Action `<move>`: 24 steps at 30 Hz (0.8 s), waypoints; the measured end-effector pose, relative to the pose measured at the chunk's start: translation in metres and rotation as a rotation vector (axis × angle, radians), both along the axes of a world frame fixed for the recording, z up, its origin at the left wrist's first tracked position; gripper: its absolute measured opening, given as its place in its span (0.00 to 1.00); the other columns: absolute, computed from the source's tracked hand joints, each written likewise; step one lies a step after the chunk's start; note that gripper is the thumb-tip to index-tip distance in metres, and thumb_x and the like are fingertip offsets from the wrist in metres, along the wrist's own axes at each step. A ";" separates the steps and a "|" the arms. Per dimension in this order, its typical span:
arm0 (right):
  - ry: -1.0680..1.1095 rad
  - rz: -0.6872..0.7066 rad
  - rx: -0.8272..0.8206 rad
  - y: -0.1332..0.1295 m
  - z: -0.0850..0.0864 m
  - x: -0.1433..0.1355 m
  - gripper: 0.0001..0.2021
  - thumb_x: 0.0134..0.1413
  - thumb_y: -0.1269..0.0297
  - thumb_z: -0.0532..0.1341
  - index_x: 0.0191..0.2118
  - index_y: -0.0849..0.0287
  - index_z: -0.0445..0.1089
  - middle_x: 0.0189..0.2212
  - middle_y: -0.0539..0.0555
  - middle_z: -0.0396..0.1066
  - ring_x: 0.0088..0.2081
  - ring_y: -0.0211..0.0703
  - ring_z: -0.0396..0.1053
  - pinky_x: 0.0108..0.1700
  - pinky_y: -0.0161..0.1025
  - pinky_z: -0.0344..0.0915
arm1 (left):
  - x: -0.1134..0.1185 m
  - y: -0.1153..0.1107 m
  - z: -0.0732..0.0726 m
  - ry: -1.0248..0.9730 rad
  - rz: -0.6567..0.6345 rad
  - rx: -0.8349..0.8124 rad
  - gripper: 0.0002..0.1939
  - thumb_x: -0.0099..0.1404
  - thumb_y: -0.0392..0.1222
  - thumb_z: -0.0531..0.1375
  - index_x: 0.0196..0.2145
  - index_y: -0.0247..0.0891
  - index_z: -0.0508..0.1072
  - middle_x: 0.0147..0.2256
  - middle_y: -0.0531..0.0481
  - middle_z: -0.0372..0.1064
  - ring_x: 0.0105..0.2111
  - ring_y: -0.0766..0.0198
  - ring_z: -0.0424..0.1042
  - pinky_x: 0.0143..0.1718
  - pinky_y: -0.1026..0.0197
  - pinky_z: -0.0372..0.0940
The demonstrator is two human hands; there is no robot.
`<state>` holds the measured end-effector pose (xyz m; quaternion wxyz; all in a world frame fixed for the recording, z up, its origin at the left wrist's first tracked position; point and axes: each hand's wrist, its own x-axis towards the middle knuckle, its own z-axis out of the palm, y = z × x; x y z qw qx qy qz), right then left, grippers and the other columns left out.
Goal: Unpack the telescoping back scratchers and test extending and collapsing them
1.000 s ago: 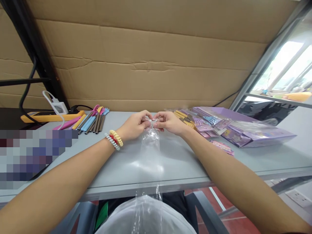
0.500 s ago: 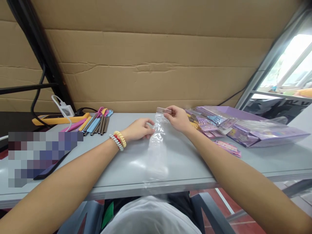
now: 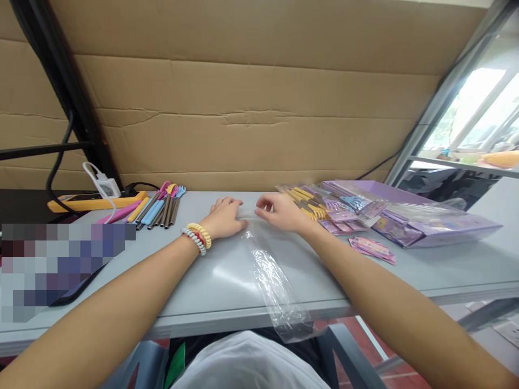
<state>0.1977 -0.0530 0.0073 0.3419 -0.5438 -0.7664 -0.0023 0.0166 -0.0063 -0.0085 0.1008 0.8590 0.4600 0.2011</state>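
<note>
A long clear plastic bag (image 3: 271, 275) lies on the grey table (image 3: 211, 292), its lower end hanging over the front edge. My left hand (image 3: 225, 217) rests at the bag's far end, palm down with fingers apart; beaded and coiled bands circle the wrist. Just right of it, my right hand (image 3: 278, 210) has thumb and fingertips curled close together by the bag's top. What those fingertips hold, if anything, is too small to make out. Packets with yellow-and-brown pens (image 3: 304, 201) lie beyond my right hand.
Pens with pink, yellow and blue tops (image 3: 162, 208) lie at the back left, near a yellow case (image 3: 93, 202) and a white charger (image 3: 108, 186). On the right are a purple box (image 3: 438, 229) and pink cards (image 3: 372, 249). A cardboard panel (image 3: 251, 140) stands behind.
The bag's near end has swung right and hangs over the edge. My left hand has moved onto its far end and spread out; my right hand has shifted left and down.
</note>
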 end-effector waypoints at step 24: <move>-0.515 0.090 -0.486 -0.039 0.011 -0.034 0.05 0.43 0.69 0.56 0.30 0.59 0.64 0.34 0.57 0.68 0.32 0.42 0.65 0.28 0.35 0.57 | -0.015 0.024 0.008 0.067 0.246 -0.169 0.20 0.57 0.56 0.50 0.25 0.37 0.70 0.38 0.33 0.74 0.39 0.47 0.73 0.32 0.56 0.64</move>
